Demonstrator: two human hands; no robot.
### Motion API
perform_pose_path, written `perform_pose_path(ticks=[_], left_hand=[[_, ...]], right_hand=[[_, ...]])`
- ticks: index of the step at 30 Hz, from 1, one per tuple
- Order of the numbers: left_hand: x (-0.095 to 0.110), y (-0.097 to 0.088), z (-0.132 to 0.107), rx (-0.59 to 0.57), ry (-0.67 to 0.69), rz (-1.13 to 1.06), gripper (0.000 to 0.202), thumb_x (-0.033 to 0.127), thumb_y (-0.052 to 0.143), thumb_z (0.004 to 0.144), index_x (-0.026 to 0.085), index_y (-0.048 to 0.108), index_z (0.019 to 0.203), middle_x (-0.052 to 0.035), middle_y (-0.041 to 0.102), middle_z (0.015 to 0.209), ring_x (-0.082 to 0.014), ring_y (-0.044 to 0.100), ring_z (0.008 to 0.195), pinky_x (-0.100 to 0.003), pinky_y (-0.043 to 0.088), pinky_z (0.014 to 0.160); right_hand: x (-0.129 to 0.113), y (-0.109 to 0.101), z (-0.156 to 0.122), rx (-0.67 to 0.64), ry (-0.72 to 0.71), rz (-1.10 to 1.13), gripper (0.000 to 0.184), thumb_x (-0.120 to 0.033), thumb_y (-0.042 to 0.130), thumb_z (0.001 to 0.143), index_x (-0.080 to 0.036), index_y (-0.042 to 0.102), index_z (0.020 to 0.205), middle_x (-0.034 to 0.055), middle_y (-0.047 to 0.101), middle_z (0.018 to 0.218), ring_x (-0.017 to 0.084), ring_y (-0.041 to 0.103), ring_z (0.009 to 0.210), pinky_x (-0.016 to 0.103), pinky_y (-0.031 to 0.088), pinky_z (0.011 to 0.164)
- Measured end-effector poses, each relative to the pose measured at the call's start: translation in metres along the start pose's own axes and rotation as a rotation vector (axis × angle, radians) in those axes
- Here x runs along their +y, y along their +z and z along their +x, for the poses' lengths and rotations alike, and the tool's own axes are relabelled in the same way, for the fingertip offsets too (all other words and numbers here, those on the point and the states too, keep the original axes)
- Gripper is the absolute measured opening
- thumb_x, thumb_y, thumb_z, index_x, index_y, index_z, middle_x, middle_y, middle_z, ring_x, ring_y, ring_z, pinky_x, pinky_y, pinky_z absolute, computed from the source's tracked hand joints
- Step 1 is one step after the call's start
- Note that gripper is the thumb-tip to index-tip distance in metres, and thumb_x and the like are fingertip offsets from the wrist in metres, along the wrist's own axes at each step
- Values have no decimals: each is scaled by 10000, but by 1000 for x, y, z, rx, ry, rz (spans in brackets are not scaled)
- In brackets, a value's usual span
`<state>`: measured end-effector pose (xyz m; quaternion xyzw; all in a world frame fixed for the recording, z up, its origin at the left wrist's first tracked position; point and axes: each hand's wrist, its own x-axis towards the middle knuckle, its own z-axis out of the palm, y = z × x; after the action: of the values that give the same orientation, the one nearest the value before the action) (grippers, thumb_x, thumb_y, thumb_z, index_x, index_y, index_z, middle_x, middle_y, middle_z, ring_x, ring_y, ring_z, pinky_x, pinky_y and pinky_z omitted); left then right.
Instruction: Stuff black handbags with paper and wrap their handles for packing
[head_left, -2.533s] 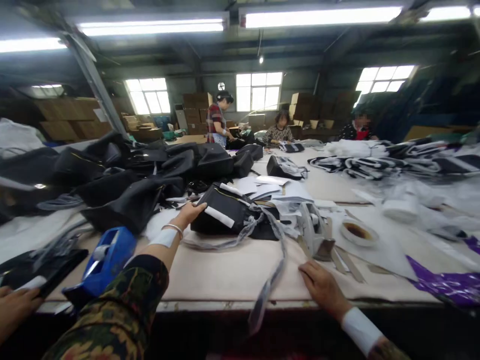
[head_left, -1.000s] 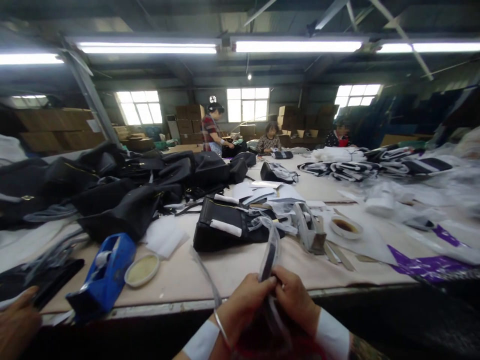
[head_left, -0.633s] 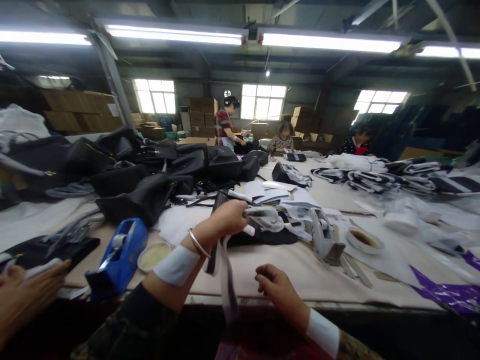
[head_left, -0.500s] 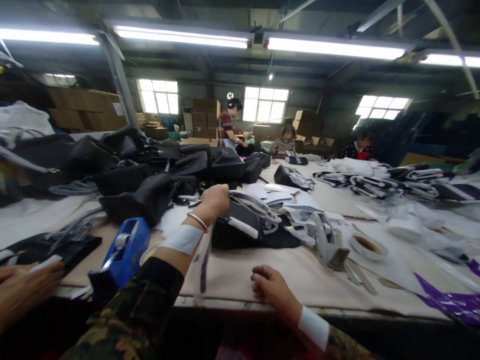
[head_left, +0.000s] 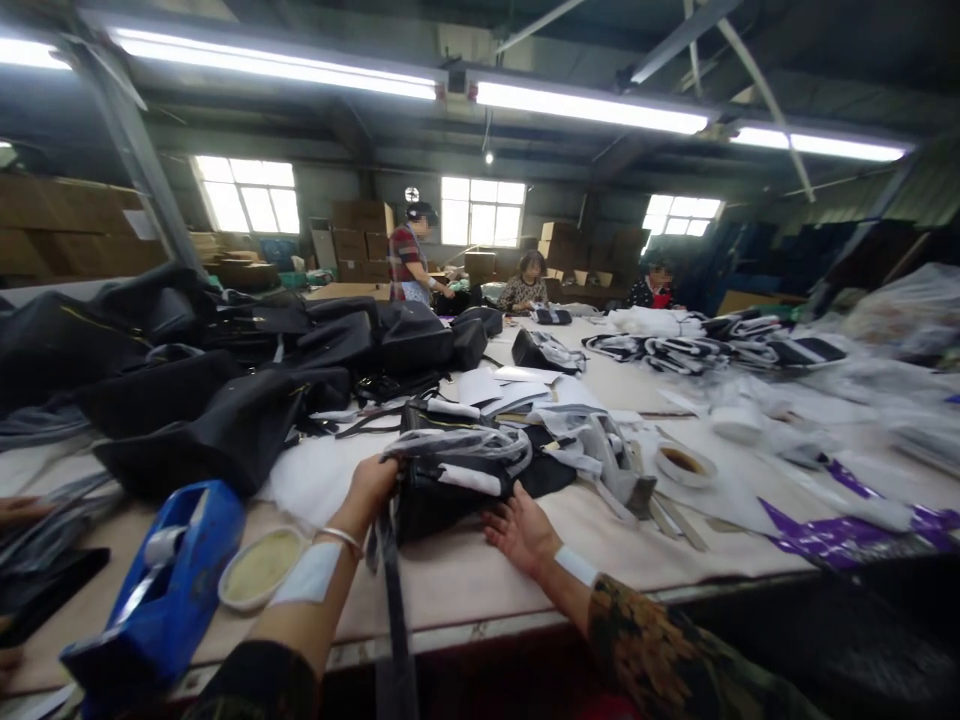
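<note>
A black handbag [head_left: 450,478] lies on the beige table [head_left: 465,585] in front of me, with a plastic-wrapped strap [head_left: 457,443] draped across its top. My left hand [head_left: 373,488] is closed on the bag's left end, where the strap hangs down over the table edge. My right hand [head_left: 517,528] lies open, fingers spread, against the bag's lower right corner.
A blue tape dispenser [head_left: 154,590] and a round tape roll [head_left: 259,567] sit at the near left. A heap of black bags [head_left: 217,370] fills the left. Another tape roll [head_left: 682,463], white wrapping and purple plastic [head_left: 840,535] lie right. Three people work at the far end; another person's hand [head_left: 15,510] shows at left.
My left hand laid the wrapped strap over the bag and came down to grip its left end. My right hand moved from the table edge up to the bag and opened.
</note>
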<state>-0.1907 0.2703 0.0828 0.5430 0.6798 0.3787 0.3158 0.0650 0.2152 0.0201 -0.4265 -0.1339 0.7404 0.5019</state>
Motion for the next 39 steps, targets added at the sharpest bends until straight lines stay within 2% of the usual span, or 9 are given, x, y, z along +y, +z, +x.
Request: perform_pose_path(ticks=[5,9,13,17,20,23,29,34,39], left_hand=[[-11,20,-81,-96,-29,33,282,452,541,802,210,586,665,-35,629,621,-197,601,531,-295,473,498],[4,22,-151,-335,33,123,338,481,514,830,219,571,624,-11,595,589,-188,547,542,-288,424,506],[55,-19,-186,-691,173,220,195,380,594,815,214,695,802,18,649,683,-168,568,627,-248,426,559],[123,-73,-184,-786,194,299,224,397,734,768,236,733,924,9,703,764,-174,630,677,-225,482,585],[168,-86,-166,-848,101,199,249,389,776,757,187,706,884,0,651,637,-149,593,520,-210,462,463],[194,-66,-139,-710,108,-155,215,295,805,740,133,671,785,-7,602,578,-86,519,434,-152,397,395],[190,-3,-101,-463,-284,-902,221,251,560,954,129,539,771,74,434,538,-7,398,365,-95,361,387],[163,35,-115,-499,-274,-750,202,209,727,782,143,538,753,97,391,509,-21,365,377,-113,254,360],[140,77,-151,-569,-305,-573,182,90,682,623,161,520,668,64,447,479,-67,408,382,-168,291,360]], right_hand=[[-14,-24,-5,-3,29,74,426,-561,507,933,-173,635,1054,66,713,834,211,673,718,342,559,670],[-26,-55,-29,-78,86,25,240,-361,581,865,-157,691,923,71,747,798,232,704,811,368,558,831],[-33,-96,-69,-175,175,-137,234,-309,561,838,-116,693,830,130,736,780,263,712,791,427,553,844],[-48,-137,-101,-264,71,-488,201,-329,633,769,-133,658,731,94,703,718,210,685,721,341,546,782],[-64,-159,-107,-213,60,-639,271,-382,723,732,-118,663,715,85,685,678,191,638,631,309,514,662],[-75,-170,-103,-120,-33,-821,374,-497,693,783,-135,655,693,60,662,639,184,597,615,307,477,632],[-84,-169,-112,12,-302,-1171,314,-445,624,819,-154,686,717,93,693,778,268,619,853,394,457,869],[-107,-138,-135,63,-713,-1460,277,-365,601,829,-151,726,954,139,709,1000,277,642,973,396,452,926],[-97,-79,-141,-246,-454,-1019,431,-548,585,873,-148,709,976,87,726,904,243,674,865,350,506,744]])
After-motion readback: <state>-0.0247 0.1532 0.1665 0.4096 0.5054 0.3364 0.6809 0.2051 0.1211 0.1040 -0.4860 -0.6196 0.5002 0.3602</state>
